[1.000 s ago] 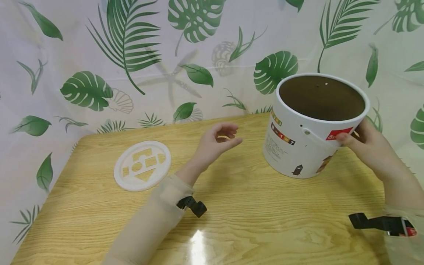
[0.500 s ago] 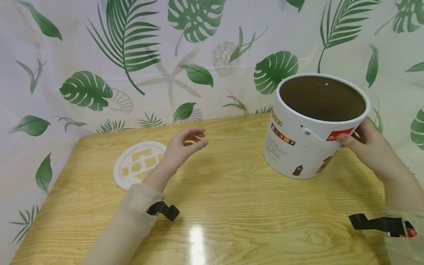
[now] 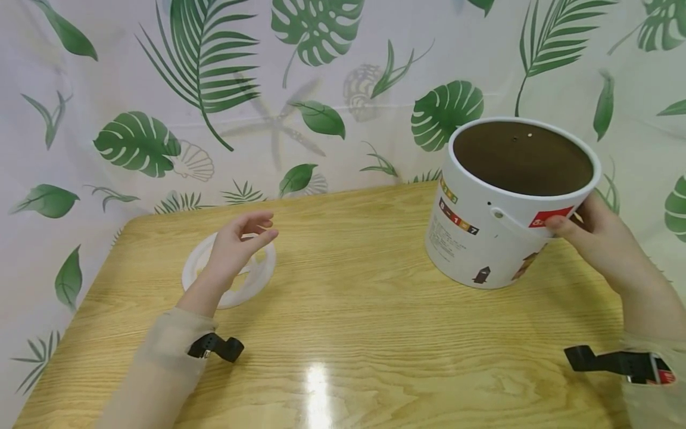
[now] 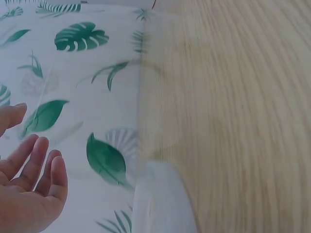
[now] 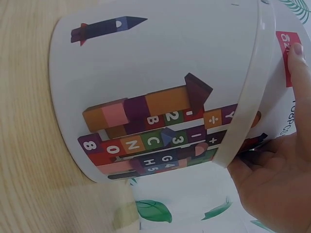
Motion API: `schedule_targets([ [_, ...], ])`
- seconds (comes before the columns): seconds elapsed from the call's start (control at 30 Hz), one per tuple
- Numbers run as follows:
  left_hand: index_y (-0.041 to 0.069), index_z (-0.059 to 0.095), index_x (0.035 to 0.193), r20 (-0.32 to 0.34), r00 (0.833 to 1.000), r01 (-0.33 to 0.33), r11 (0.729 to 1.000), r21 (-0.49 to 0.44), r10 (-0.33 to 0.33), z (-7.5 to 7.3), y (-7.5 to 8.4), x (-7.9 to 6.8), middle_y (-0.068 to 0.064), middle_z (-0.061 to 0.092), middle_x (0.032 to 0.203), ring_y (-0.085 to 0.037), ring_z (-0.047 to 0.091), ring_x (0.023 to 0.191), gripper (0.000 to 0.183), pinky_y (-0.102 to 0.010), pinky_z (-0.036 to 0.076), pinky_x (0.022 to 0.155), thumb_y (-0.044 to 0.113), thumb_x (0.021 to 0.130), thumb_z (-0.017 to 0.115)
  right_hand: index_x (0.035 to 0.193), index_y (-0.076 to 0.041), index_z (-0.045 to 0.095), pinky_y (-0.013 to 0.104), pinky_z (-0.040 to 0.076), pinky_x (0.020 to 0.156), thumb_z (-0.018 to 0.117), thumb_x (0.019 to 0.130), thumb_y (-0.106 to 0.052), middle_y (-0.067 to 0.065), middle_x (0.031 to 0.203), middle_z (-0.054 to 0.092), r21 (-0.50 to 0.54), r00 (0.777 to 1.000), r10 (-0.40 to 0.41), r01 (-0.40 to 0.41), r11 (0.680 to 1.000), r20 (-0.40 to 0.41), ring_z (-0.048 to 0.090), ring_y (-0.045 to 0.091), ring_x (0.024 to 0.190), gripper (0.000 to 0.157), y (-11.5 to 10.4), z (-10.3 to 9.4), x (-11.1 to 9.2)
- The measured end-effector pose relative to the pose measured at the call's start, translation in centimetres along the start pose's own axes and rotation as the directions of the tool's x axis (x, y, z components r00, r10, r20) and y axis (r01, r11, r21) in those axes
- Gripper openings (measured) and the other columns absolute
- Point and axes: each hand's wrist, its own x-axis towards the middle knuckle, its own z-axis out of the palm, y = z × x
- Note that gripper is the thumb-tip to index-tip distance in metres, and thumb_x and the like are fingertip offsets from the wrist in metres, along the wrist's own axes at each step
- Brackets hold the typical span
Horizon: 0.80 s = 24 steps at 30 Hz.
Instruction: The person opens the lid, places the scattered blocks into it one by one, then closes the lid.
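Note:
On the right of the head view is a white bucket, its open top showing a dark inside. Printed blocks with letters and numbers cover its side in the right wrist view, and a white strap handle lies against it. My right hand grips the bucket near the rim, thumb on the red label and the other fingers partly hidden behind. My left hand hovers over a white round lid with cut-out shapes, overlapping much of it in the head view. Its fingers are loosely bent and hold nothing.
A light wood-grain table lies under everything, its back edge running along a white leaf-print cloth. Black camera straps sit on both wrists over beige sleeves.
My left hand has moved left from the middle of the table to over the lid. My right hand and the bucket have stayed in place.

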Motion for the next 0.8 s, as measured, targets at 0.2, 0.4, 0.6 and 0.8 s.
schedule_targets([
  [0.2,0.007,0.058,0.127,-0.07,0.997,0.015,0.997,0.077,-0.01,-2.4,-1.3,-0.4,-0.009,0.059,0.116,-0.014,0.053,0.102,0.046,-0.029,0.045,0.09,0.033,0.09,0.067,0.152,-0.023,0.022,0.006,0.027,0.099,0.056,0.096,-0.009,0.004,0.141,0.035,-0.004,1.0,0.013,-0.013,1.0,0.001,0.03,0.007,0.128,0.067,0.0,0.0,0.0],
  [0.4,0.003,0.057,0.127,-0.138,0.99,0.038,0.99,0.134,-0.019,-4.5,-2.4,-0.9,-0.013,0.058,0.115,-0.011,0.053,0.099,0.047,-0.023,0.044,0.086,0.033,0.092,0.065,0.153,-0.024,0.021,0.006,0.028,0.098,0.055,0.096,-0.008,0.005,0.142,0.033,-0.004,1.0,0.015,-0.015,1.0,0.005,0.03,0.008,0.129,0.068,-0.1,0.0,0.0],
  [0.6,0.004,0.057,0.128,-0.192,0.979,0.105,0.976,0.192,-0.068,-6.3,-3.2,-1.1,-0.013,0.057,0.117,-0.013,0.051,0.1,0.048,-0.026,0.043,0.085,0.035,0.092,0.065,0.153,-0.024,0.02,0.004,0.031,0.093,0.056,0.096,-0.007,0.006,0.143,0.033,0.006,1.0,0.001,-0.001,1.0,0.011,0.031,0.008,0.128,0.069,-0.1,0.0,0.0],
  [0.8,0.003,0.054,0.131,-0.215,0.971,0.158,0.958,0.24,-0.106,-7.7,-3.7,-1.3,-0.016,0.056,0.123,-0.02,0.048,0.106,0.049,-0.026,0.042,0.083,0.033,0.093,0.063,0.153,-0.025,0.02,0.004,0.032,0.093,0.056,0.096,-0.007,0.006,0.145,0.032,0.009,1.0,-0.006,0.006,1.0,0.015,0.032,0.007,0.127,0.069,-0.2,-0.1,0.0],
])
